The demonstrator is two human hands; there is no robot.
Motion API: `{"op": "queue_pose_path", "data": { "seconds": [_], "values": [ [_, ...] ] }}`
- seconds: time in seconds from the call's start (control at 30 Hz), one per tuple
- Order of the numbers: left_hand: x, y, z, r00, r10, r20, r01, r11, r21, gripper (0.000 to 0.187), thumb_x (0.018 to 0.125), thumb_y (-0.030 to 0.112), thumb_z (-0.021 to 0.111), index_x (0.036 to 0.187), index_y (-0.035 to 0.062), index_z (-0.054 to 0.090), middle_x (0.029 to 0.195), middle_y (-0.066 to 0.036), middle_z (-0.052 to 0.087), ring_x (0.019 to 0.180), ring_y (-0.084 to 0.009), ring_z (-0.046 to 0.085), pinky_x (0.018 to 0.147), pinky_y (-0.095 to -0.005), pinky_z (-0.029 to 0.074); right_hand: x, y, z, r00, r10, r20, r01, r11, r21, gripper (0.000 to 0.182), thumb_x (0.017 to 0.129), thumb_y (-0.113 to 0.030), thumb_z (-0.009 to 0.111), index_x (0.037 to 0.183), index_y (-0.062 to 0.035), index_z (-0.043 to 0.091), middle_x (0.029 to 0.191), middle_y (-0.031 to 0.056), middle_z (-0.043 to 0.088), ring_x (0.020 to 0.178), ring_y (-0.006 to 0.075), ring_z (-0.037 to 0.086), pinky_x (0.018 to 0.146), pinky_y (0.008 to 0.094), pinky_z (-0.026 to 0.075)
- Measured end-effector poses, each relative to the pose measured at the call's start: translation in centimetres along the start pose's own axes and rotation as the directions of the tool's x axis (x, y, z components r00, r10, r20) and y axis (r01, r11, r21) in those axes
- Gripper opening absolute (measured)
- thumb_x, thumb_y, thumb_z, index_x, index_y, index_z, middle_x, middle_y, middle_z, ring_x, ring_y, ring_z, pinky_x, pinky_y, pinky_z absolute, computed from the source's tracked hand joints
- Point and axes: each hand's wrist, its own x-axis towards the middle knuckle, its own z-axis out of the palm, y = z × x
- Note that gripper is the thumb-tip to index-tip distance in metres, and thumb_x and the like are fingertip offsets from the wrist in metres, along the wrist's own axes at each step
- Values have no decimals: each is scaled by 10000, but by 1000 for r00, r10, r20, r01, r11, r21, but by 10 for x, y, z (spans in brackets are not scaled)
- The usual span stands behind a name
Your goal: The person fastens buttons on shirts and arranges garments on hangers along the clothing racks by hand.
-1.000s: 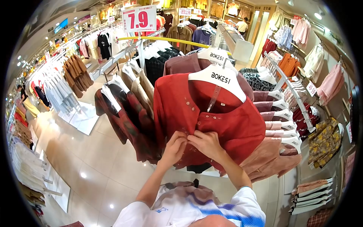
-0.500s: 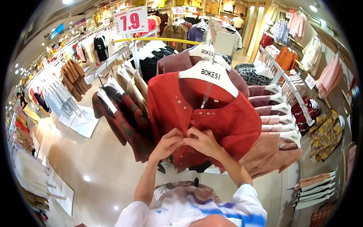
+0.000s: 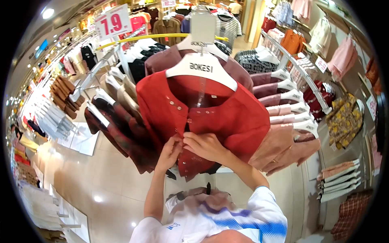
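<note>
A red buttoned blouse (image 3: 239,121) hangs from a white BOKESI hanger (image 3: 200,68) at the front of the rack. Its neckline is spread, with small buttons down the front. At the button placket, my left hand (image 3: 170,152) pinches the fabric with closed fingers. Beside it and almost touching, my right hand (image 3: 204,146) grips the other edge of the placket, fingers bent over the cloth. Whatever lies between the fingertips is hidden. Below the hands the blouse hem hangs loose.
Dark plaid garments (image 3: 121,133) hang close on the left, and pink tops (image 3: 283,148) on white hangers on the right. A metal rack bar (image 3: 302,75) juts out at right. A 7.9 price sign (image 3: 113,22) stands above the yellow rail (image 3: 142,38).
Both hands remain at the placket and have shifted slightly; the right hand now lies flatter over the cloth. The camera view has moved, so the rack appears further left and higher.
</note>
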Motion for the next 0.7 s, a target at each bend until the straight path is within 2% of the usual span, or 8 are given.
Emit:
{"op": "queue_pose_path", "data": {
  "seconds": [0.07, 0.13, 0.2, 0.27, 0.3, 0.43, 0.5, 0.7],
  "values": [
    [8, -2, 4, 959, 262, -113, -229, 943, 242, 44, 969, -2, 471, 995, 3, 506, 836, -57, 523, 690, -154, 523, 621, -284, 431, -2, -10, -3, 999, 42, -2, -42, 998, -40, 286, 761, -186, 757, 952, -89, 567, 1064, 40, 598, 635, 175, 632, 499, 312, 491],
    [12, 9, 5, 938, 290, -189, -224, 925, 308, 46, 969, -11, 466, 984, 6, 507, 839, -53, 506, 671, -147, 500, 596, -281, 414, -6, -25, -3, 998, 39, -44, -39, 999, -4, 343, 754, -203, 771, 981, -91, 540, 1071, 37, 591, 635, 173, 629, 508, 307, 499],
    [15, 10, 9, 938, 236, -255, -192, 963, 187, 50, 974, -15, 463, 985, 9, 506, 818, -39, 486, 645, -112, 472, 581, -258, 397, -24, -27, 10, 998, 65, 27, -65, 998, 10, 367, 791, -264, 747, 1036, -84, 543, 1116, 59, 597, 669, 212, 653, 526, 322, 519],
    [12, 6, 7, 960, 95, -264, -76, 994, 78, 42, 979, -9, 468, 982, 13, 504, 796, -21, 472, 628, -79, 446, 563, -233, 374, -33, -28, 13, 800, 438, 410, -388, 899, -203, 382, 849, -317, 689, 1105, -70, 549, 1160, 110, 609, 737, 291, 676, 574, 391, 542],
    [13, 4, 8, 961, 90, -263, -74, 995, 71, 34, 992, 16, 475, 982, 18, 507, 781, -6, 468, 625, -63, 430, 548, -221, 357, -40, -18, 21, 736, 519, 435, -475, 854, -214, 421, 876, -353, 649, 1169, -65, 554, 1109, 145, 636, 786, 357, 677, 620, 478, 544],
    [12, 0, 9, 957, -2, -290, -26, 995, -94, 54, 1005, 60, 489, 977, 26, 519, 745, 0, 475, 619, -58, 434, 538, -216, 357, -50, -6, 23, 802, 505, 320, -485, 862, -145, 433, 874, -284, 663, 1247, -91, 560, 1001, 145, 673, 771, 348, 675, 633, 462, 545],
    [11, 3, 8, 948, -154, -280, 101, 976, -194, 61, 999, 38, 480, 986, 15, 535, 821, -6, 501, 659, -74, 456, 588, -231, 406, -50, -11, 21, 883, 434, 179, -459, 879, 130, 399, 849, -214, 695, 1218, -102, 594, 948, 123, 686, 704, 304, 669, 592, 402, 539],
    [8, -1, 9, 952, -100, -288, 22, 965, -263, 85, 1002, 103, 526, 963, 29, 536, 693, 11, 483, 617, -53, 445, 547, -213, 370, -48, -20, 48, 907, 418, 46, -418, 884, 209, 367, 810, -199, 743, 1136, -86, 619, 858, 108, 689, 630, 274, 652, 545, 363, 524]
  ]
}}
